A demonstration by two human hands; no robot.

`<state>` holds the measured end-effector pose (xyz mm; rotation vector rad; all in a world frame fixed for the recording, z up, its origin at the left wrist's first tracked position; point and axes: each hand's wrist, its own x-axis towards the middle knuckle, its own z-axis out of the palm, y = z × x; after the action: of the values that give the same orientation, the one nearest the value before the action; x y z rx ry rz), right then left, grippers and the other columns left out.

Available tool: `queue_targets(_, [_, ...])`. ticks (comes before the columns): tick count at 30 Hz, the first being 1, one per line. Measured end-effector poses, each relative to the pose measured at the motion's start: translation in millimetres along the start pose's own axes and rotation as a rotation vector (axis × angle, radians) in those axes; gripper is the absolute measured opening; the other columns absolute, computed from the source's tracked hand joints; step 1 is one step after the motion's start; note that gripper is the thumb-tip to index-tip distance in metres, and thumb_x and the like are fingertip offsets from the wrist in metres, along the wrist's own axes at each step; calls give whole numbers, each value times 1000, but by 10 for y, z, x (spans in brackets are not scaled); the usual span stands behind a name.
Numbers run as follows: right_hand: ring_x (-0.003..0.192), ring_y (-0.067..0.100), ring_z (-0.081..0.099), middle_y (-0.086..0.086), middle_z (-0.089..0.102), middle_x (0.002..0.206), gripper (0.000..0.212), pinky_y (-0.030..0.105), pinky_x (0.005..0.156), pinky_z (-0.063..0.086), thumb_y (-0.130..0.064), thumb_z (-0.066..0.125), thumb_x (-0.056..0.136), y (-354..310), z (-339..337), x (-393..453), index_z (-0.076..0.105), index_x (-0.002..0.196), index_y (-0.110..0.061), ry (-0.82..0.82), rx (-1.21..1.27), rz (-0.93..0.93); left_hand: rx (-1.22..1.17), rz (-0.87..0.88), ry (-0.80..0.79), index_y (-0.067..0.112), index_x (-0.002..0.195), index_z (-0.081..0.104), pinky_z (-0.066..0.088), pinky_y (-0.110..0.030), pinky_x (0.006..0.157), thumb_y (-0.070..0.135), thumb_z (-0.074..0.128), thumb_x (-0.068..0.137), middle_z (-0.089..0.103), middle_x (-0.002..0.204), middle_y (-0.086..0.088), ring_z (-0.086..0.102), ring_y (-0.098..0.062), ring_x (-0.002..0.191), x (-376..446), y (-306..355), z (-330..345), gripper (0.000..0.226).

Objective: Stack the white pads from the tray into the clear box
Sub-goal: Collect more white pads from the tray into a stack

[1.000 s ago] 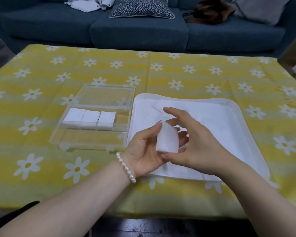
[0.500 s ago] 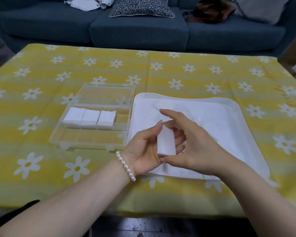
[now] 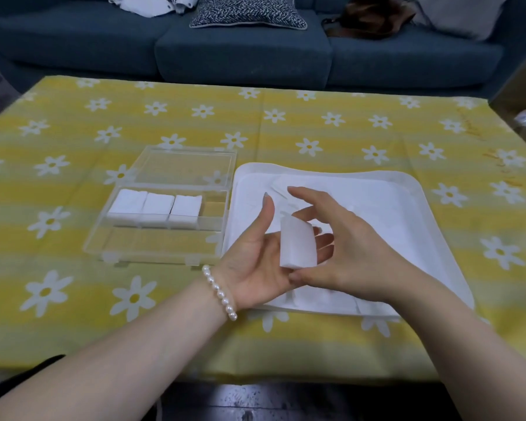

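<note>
A small stack of white pads (image 3: 296, 243) stands on edge between my hands, above the near left part of the white tray (image 3: 419, 189). My left hand (image 3: 252, 259) lies palm up behind the stack with its fingers supporting it and the thumb lifted clear. My right hand (image 3: 353, 253) has its thumb under the stack's lower edge and a curled finger at its top, while the index finger arches free. The clear box (image 3: 164, 247) lies open to the left of the tray, with three stacks of pads (image 3: 155, 208) in its back row. More pads (image 3: 325, 299) lie flat in the tray.
The box's lid (image 3: 186, 165) lies flat behind it. Everything sits on a table with a yellow daisy cloth (image 3: 316, 129). A blue sofa (image 3: 243, 53) with cushions stands beyond the far edge.
My left thumb has lifted off the stack and my right index finger has opened away from its top. The stack has tilted slightly and rests more on my left fingers.
</note>
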<state>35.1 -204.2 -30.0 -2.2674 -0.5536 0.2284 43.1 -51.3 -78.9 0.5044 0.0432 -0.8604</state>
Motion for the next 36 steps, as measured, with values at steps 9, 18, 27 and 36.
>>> queue_targets(9, [75, 13, 61, 3, 68, 83, 24, 7, 61, 39, -14, 77, 74, 330, -361, 66, 63, 92, -23, 301, 69, 214, -21, 174, 316, 12, 96, 59, 58, -36, 65, 69, 50, 71, 65, 81, -5, 66, -19, 67, -85, 363, 39, 62])
queue_targets(18, [81, 14, 56, -12, 55, 74, 14, 27, 76, 46, -20, 69, 81, 407, -7, 182, 69, 94, -23, -118, -436, 346, -71, 246, 465, 8, 98, 58, 57, -32, 54, 50, 45, 93, 68, 76, -8, 67, -21, 61, -130, 521, -20, 44])
queue_targets(27, [95, 16, 49, 0, 50, 102, 44, 26, 86, 40, -8, 71, 78, 391, 309, 309, 63, 119, -23, -64, -302, 138, -73, 277, 581, 7, 96, 57, 55, -24, 52, 39, 42, 98, 67, 68, -9, 65, -19, 53, -177, 605, -5, 36])
queue_targets(36, [93, 22, 61, 5, 67, 96, 38, 29, 84, 45, 12, 45, 73, 438, 166, 352, 74, 70, -13, -86, -239, 246, -88, 320, 596, 6, 92, 57, 54, -24, 51, 38, 42, 98, 67, 67, -9, 64, -19, 51, -222, 711, -4, 36])
